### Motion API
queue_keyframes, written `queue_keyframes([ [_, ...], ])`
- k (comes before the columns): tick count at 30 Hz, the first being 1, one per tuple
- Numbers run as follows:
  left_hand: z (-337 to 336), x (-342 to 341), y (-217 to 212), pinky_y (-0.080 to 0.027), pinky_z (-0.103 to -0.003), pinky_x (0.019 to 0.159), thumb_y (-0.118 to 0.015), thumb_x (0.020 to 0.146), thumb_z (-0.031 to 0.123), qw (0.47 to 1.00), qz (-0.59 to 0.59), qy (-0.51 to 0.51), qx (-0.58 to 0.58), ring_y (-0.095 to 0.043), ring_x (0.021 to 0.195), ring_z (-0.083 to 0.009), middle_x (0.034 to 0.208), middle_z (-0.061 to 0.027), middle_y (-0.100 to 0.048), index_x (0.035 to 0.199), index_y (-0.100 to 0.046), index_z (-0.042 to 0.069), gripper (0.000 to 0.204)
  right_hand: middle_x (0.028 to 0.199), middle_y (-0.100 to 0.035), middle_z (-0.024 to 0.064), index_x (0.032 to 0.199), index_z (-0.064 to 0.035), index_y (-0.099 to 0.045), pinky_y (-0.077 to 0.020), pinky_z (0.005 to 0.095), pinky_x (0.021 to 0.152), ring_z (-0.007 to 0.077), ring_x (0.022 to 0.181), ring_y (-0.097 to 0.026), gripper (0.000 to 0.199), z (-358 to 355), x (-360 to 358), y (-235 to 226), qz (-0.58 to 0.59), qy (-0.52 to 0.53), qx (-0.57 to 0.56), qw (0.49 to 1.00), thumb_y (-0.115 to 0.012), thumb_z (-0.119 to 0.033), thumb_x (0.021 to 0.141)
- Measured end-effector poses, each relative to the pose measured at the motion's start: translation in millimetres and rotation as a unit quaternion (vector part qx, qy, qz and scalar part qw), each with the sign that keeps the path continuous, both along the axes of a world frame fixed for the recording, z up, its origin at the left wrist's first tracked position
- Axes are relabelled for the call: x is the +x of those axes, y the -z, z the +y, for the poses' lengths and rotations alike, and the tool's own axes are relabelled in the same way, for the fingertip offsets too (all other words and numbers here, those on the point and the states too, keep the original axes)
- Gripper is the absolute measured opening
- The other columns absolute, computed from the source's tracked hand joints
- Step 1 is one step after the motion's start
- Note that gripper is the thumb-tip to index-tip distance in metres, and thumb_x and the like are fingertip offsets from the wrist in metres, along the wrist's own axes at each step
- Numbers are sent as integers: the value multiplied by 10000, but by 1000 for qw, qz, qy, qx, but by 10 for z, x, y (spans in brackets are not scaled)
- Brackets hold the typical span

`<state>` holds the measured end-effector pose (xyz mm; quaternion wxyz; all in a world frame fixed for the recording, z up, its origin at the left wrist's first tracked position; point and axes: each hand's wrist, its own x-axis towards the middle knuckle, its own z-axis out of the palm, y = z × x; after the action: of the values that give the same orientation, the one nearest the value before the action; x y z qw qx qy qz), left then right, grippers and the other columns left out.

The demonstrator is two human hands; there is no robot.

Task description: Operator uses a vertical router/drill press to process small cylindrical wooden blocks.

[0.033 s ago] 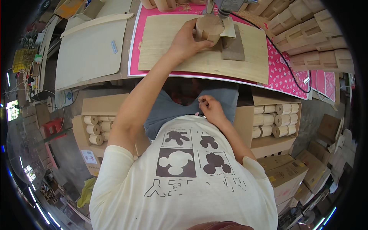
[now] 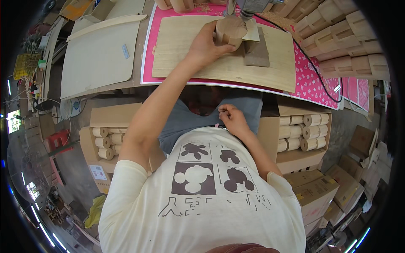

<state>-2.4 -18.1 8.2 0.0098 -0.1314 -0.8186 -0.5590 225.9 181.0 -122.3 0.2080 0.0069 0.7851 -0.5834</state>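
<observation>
A short round wooden cylinder [image 2: 231,30] stands on a pale wooden board [image 2: 185,69] on the workbench. My left hand [image 2: 206,45] wraps around its left and near sides, with the thumb along the front. The cylinder's right side rests close against a small light wooden block [image 2: 252,37], which sits on a brown flat piece [image 2: 260,57]. Just beyond the cylinder is the metal end of a machine [image 2: 249,7]; its tip is partly hidden. My right hand [image 2: 233,119] lies over my lap below the bench edge, fingers curled in, with nothing visible in it.
Wooden pieces with cut recesses [image 2: 346,38] are stacked at the far right. A black cable [image 2: 313,65] crosses the pink patterned sheet [image 2: 312,90]. Open cartons of wooden cylinders flank my legs, left [image 2: 95,120] and right [image 2: 291,109]. A grey-white board [image 2: 99,63] lies on the left.
</observation>
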Motion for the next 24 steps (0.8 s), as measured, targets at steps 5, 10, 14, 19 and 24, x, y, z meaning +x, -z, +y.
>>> queue_keyframes([
  [5,-11,-55,157,-582,-432,1116,-1041,811,361,999,34,0,-11,-721,1298,-342,1459,-212,-713,1621,-550,-10,1017,1152,-801,83,1299,-5,-755,-616,315,899,150,981,-770,212,291,-429,-760,38,-18,-77,996,-710,-96,1113],
  [10,-100,-51,265,-576,-425,1107,-1035,833,348,999,47,-18,-15,-710,1276,-307,1478,-191,-707,1644,-532,15,1011,986,-795,40,1270,-24,-773,-557,272,779,106,850,-716,211,663,-1437,-2113,203,136,-17,970,-719,-182,1141],
  [14,-79,-20,137,-579,-411,1094,-1025,854,332,999,34,-3,-19,-713,1262,-276,1477,-169,-715,1666,-518,47,998,1072,-801,87,1320,42,-750,-569,302,751,127,845,-701,350,997,-2376,-2750,344,224,-34,911,-635,-258,1181],
  [19,-70,1,100,-569,-427,1131,-1021,846,366,999,31,-4,-25,-713,1303,-320,1466,-194,-724,1643,-533,40,990,1006,-740,18,1286,-40,-765,-486,283,670,94,776,-623,366,786,-3150,-3404,323,239,-149,904,-600,-354,1196],
  [24,-121,32,102,-560,-446,1168,-1017,844,378,1000,16,-10,-18,-707,1350,-363,1478,-217,-719,1616,-557,24,966,748,-650,-60,1098,-112,-814,-360,271,504,76,577,-537,423,1095,-3849,-3159,132,6,-298,945,-610,-475,1174],
])
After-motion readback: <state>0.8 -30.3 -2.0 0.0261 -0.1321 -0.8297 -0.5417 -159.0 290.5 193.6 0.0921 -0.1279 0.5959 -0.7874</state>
